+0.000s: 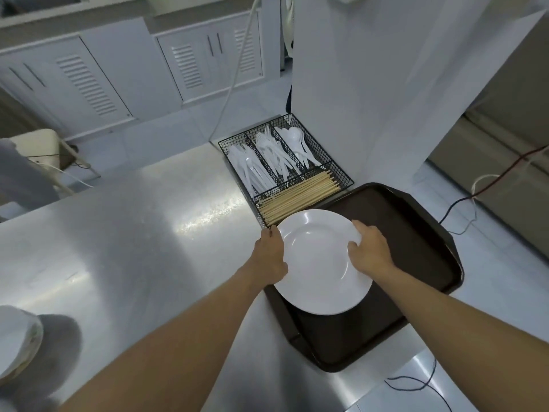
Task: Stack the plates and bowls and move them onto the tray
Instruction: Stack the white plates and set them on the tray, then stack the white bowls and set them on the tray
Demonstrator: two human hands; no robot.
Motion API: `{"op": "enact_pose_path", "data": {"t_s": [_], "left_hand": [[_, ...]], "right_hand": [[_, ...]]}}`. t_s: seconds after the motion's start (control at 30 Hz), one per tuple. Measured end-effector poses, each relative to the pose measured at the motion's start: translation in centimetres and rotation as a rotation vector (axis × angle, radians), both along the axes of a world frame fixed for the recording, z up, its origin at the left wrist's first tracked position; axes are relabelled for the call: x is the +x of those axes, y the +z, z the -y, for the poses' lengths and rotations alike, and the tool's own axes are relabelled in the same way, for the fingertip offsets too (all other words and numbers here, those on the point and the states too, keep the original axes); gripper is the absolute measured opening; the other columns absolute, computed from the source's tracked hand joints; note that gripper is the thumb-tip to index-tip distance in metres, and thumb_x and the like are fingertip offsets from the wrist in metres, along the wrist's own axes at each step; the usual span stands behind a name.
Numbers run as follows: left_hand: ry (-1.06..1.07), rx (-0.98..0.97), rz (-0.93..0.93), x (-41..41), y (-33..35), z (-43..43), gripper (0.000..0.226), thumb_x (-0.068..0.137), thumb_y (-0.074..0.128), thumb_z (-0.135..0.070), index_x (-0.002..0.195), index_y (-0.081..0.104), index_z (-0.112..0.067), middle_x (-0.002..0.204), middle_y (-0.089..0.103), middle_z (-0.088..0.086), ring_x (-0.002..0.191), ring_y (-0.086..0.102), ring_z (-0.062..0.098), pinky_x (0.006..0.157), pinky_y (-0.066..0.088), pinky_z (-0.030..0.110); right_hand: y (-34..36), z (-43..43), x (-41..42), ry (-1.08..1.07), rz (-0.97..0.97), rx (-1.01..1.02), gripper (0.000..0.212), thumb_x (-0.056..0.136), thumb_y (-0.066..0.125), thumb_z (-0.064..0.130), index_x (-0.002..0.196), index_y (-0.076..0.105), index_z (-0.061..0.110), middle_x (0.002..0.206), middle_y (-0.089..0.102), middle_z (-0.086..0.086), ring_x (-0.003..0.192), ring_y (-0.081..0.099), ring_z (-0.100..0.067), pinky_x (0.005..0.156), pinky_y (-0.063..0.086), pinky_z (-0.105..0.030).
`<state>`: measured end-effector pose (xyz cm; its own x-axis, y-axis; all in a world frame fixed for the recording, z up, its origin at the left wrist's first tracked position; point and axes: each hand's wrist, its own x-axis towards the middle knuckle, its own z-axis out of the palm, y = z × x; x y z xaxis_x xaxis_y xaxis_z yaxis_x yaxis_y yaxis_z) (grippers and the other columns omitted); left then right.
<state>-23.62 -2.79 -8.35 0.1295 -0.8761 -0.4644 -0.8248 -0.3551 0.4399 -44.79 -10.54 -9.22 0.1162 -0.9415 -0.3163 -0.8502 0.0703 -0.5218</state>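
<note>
A large white plate [319, 269] is over the left part of the dark brown tray [416, 251], gripped by both hands. My left hand [270, 257] holds its left rim and my right hand [370, 248] holds its right rim, thumb on top. I cannot tell whether the plate rests on the tray or hangs just above it. A white bowl [16, 343] stands on the steel table at the far left edge, only partly in view.
A black wire caddy [285, 171] with white plastic cutlery and wooden chopsticks stands just behind the tray. The steel table [133, 233] stretches to the left. Cables [416, 385] run over the table's right corner and the floor. A white pillar rises behind the tray.
</note>
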Motion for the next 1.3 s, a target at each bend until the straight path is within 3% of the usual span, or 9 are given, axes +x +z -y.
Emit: {"op": "enact_pose_path", "data": {"t_s": [0.37, 0.5, 0.8, 1.0, 1.3], "left_hand": [[-0.036, 0.033, 0.021, 1.3, 0.8, -0.9, 0.085, 0.090, 0.061, -0.016, 0.153, 0.005, 0.001, 0.147, 0.026, 0.022, 0.130, 0.041, 0.037, 0.102, 0.040, 0.035], [-0.083, 0.004, 0.038, 2.1, 1.8, -1.2, 0.091, 0.093, 0.060, -0.026, 0.155, -0.002, -0.004, 0.158, 0.014, 0.019, 0.143, 0.026, 0.037, 0.114, 0.031, 0.040], [-0.100, -0.280, 0.312, 6.4, 6.3, -3.1, 0.071, 0.097, 0.048, -0.037, 0.155, 0.017, -0.011, 0.159, 0.027, 0.013, 0.147, 0.024, 0.030, 0.120, 0.023, 0.039], [0.028, -0.302, 0.487, 10.8, 8.8, -6.2, 0.067, 0.098, 0.036, -0.050, 0.155, 0.020, -0.018, 0.160, 0.025, 0.009, 0.148, 0.018, 0.033, 0.119, 0.019, 0.043], [0.283, -0.181, 0.520, 17.9, 11.3, -13.6, 0.070, 0.097, 0.027, -0.056, 0.156, 0.009, -0.023, 0.165, 0.011, 0.006, 0.152, 0.007, 0.031, 0.122, 0.013, 0.047]], "right_hand": [[1.1, -0.9, 0.4, 0.083, -0.033, 0.102, 0.048, 0.092, 0.062, 0.015, 0.139, 0.052, 0.017, 0.129, 0.058, -0.011, 0.117, 0.058, -0.033, 0.097, 0.052, -0.044], [2.0, -0.9, 1.2, 0.089, -0.083, 0.137, 0.066, 0.095, 0.062, 0.023, 0.153, 0.032, 0.011, 0.147, 0.048, -0.014, 0.134, 0.048, -0.034, 0.106, 0.043, -0.043], [6.2, -1.1, 6.6, 0.329, -0.137, -0.120, 0.071, 0.098, 0.050, 0.051, 0.155, 0.030, 0.014, 0.161, 0.033, -0.006, 0.148, 0.029, -0.028, 0.118, 0.027, -0.052], [8.7, -2.3, 13.3, 0.504, -0.160, -0.190, 0.075, 0.096, 0.039, 0.062, 0.157, 0.027, 0.020, 0.166, 0.021, -0.005, 0.152, 0.016, -0.035, 0.121, 0.013, -0.056], [10.7, -6.5, 22.6, 0.720, -0.074, -0.215, 0.078, 0.096, 0.034, 0.065, 0.159, 0.019, 0.021, 0.169, 0.010, -0.004, 0.154, 0.007, -0.032, 0.123, 0.007, -0.050]]}}
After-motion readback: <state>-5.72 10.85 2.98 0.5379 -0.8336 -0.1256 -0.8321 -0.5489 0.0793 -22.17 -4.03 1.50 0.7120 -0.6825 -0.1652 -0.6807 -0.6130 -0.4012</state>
